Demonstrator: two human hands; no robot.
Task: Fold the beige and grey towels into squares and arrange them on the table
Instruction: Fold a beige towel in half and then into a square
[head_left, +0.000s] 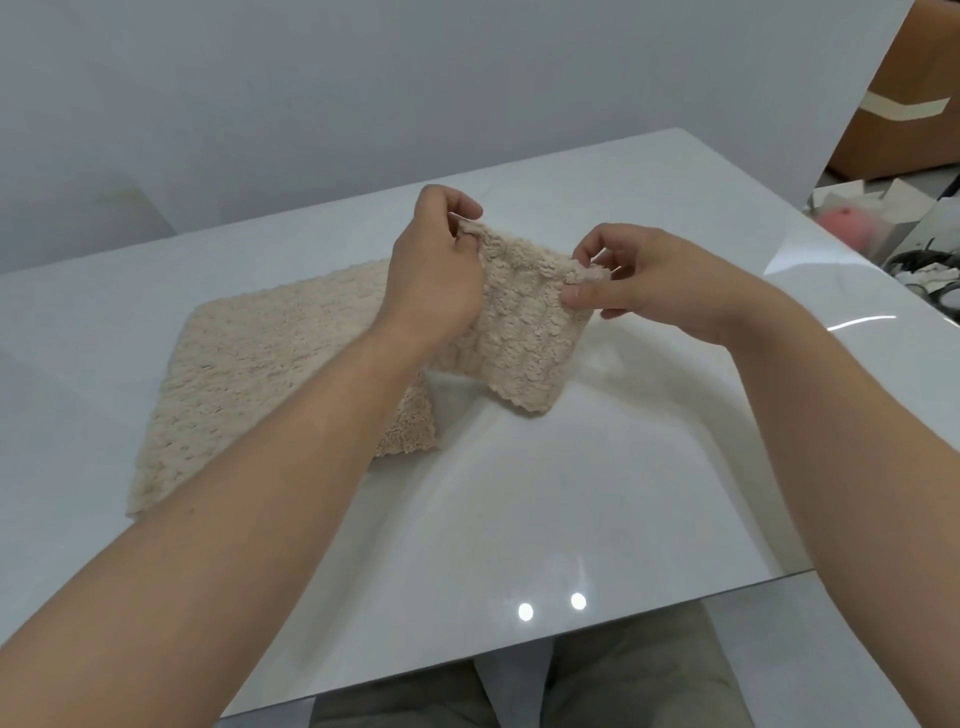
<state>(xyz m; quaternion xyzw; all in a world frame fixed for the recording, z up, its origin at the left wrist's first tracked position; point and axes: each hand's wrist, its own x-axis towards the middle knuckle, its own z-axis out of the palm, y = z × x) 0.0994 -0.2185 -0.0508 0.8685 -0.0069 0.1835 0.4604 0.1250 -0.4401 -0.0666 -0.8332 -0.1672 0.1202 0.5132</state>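
Observation:
A fluffy beige towel (260, 374) lies on the glossy white table (571, 493), left of centre. Its right end is lifted off the surface and hangs as a flap. My left hand (436, 270) pinches the flap's far left corner. My right hand (639, 280) pinches its far right corner between thumb and fingers. The raised flap droops back down to the table between my hands. The left forearm covers part of the flat portion. No grey towel is in view.
The table's near edge (519, 654) runs just above my lap. Its right edge (831, 291) borders a cluttered floor area with a cardboard box (904, 104), a pink object (844, 221) and cables. A plain wall stands behind the table.

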